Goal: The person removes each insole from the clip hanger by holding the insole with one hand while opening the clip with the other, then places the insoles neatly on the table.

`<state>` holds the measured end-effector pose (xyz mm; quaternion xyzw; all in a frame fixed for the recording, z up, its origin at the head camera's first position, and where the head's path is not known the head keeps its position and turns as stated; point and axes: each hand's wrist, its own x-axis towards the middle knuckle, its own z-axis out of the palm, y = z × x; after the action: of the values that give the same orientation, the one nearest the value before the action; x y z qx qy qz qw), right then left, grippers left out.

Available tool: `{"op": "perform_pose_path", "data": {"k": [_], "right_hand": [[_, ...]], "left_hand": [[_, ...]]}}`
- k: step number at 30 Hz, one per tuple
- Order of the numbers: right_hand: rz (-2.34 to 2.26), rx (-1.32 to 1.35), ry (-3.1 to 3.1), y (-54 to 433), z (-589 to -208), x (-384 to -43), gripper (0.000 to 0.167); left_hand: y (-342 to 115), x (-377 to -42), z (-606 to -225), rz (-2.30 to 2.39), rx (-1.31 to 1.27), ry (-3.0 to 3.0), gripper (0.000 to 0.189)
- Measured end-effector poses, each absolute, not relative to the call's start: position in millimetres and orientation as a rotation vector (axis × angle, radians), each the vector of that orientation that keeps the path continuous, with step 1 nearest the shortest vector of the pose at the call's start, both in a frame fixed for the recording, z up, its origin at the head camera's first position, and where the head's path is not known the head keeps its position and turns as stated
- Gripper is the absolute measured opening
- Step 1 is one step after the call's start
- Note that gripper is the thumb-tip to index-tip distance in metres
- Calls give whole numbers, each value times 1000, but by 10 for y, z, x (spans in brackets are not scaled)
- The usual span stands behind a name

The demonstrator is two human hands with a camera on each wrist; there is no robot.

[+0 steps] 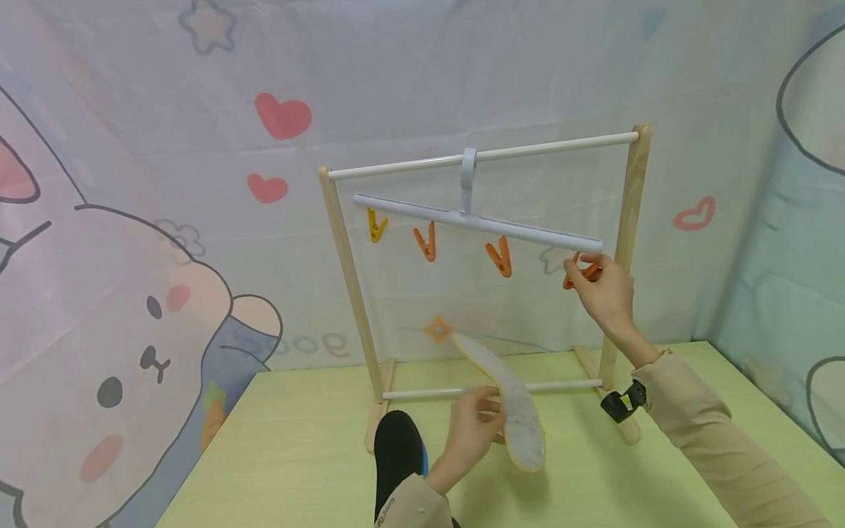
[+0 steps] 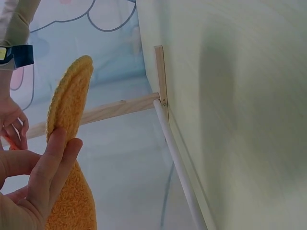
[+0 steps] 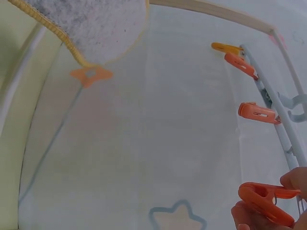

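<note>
In the head view my left hand (image 1: 474, 424) holds a shoe insole (image 1: 518, 414) by its middle, above the table. The insole is fluffy grey-white on one side; its orange-yellow looped side (image 2: 72, 201) shows in the left wrist view. My right hand (image 1: 606, 292) pinches the handles of an orange clothespin (image 3: 264, 199) at the low right end of a white hanger (image 1: 521, 231). The hanger hooks over the rack's top bar and tilts down to the right. Two more orange clothespins (image 1: 500, 257) and a yellow clothespin (image 1: 376, 226) dangle from it.
A wooden rack (image 1: 353, 286) with white bars stands on the yellow-green table (image 1: 264, 447). A black insole (image 1: 398, 444) with a blue edge lies at the front, partly behind my left sleeve (image 1: 416, 506). A printed cloth backdrop (image 1: 396, 73) closes off the back.
</note>
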<state>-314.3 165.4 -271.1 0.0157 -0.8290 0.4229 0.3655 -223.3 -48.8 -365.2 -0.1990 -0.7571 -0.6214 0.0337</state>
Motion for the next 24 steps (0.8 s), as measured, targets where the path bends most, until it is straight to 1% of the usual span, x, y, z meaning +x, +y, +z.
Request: {"op": "perform_pose_path", "data": {"k": [2,7,9,14,19,24], "right_hand": [[1094,36,-2134,1649,-2719,-3143,42],[1161,29,-2158,1648,-2744,-3121,44],[1190,42,-2161,1658,-2759,-3114,44],[1224,66,-2170,1682,-2800,-3099,41],[1218,73,-2198,1717,-2848,-3081,42],[1198,80,-2233,1752,-2899,-3060,43]], "left_hand": [[-507,-2277,-3713,-1912,-609,-2322,29],[-595,-2253,-3709,-1888,-615,-2328,30],[-636,-2234,-3699,-1872,-614,-2339,29],[-730,-2294,-3828,-1873,-592,-2328,32],[-823,-2257,-3800,-1931,-549,-2313,36],[-927,-2220,-3723,-1970,-509,-2312,35]]}}
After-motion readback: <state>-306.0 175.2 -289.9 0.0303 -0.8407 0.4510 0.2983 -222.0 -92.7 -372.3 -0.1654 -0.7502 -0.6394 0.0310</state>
